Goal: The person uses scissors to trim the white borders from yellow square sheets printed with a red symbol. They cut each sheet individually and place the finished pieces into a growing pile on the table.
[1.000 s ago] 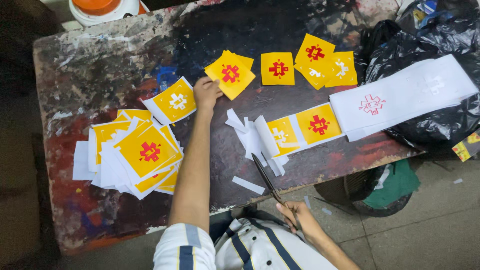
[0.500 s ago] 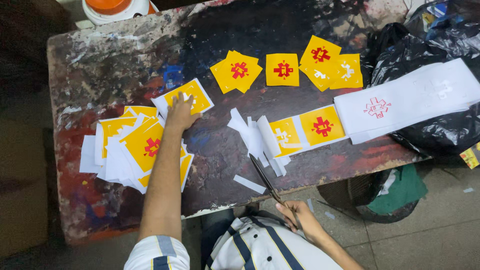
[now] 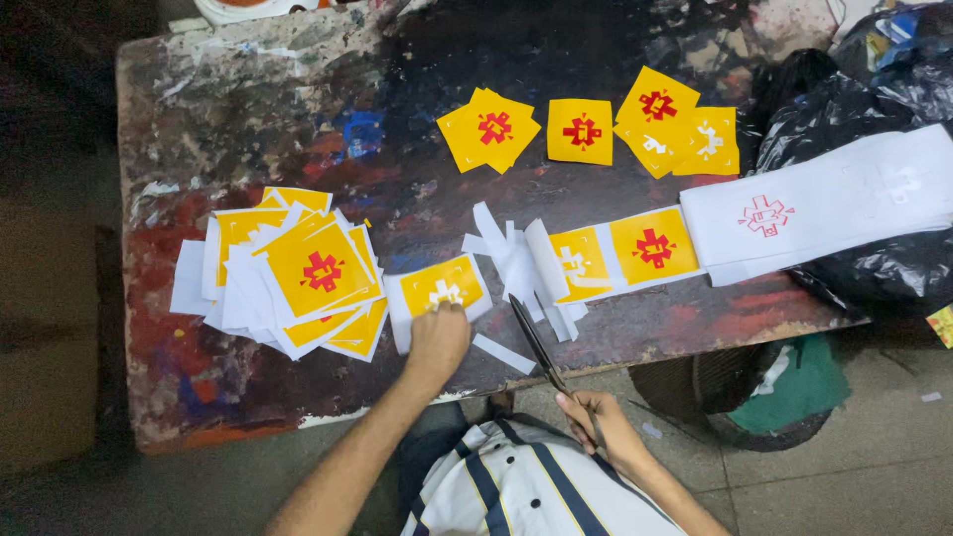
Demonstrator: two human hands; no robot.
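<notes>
Paint-stained table [image 3: 248, 109], dark top, worn and blotched with red, blue and white. At its far edge, a white tub [image 3: 248, 8] with orange contents, mostly cut off by the frame.

Left hand [image 3: 438, 335], fingers curled downward, presses on a yellow square sticker with a white emblem [image 3: 440, 290], which lies near the table's near edge, still on white backing. Just left of it, a loose pile of yellow stickers [image 3: 298, 280], overlapping and fanned, the top one bearing a red emblem; white backing margins show all round.

Right hand [image 3: 599, 429] is closed around the handles of dark scissors [image 3: 536, 342]; it hovers off the near edge, blades pointing onto the table, parted or not I cannot tell. Next to the blades lie white paper offcuts [image 3: 508, 260], narrow strips, one separate strip [image 3: 502, 353] close to the near edge.

A white printed strip [image 3: 824, 208] runs from the right edge, over a black plastic bag [image 3: 893, 89], ending in two yellow squares [image 3: 620, 253]. Toward the far edge, cut yellow stickers in a row [image 3: 586, 129], flat, some overlapping.
</notes>
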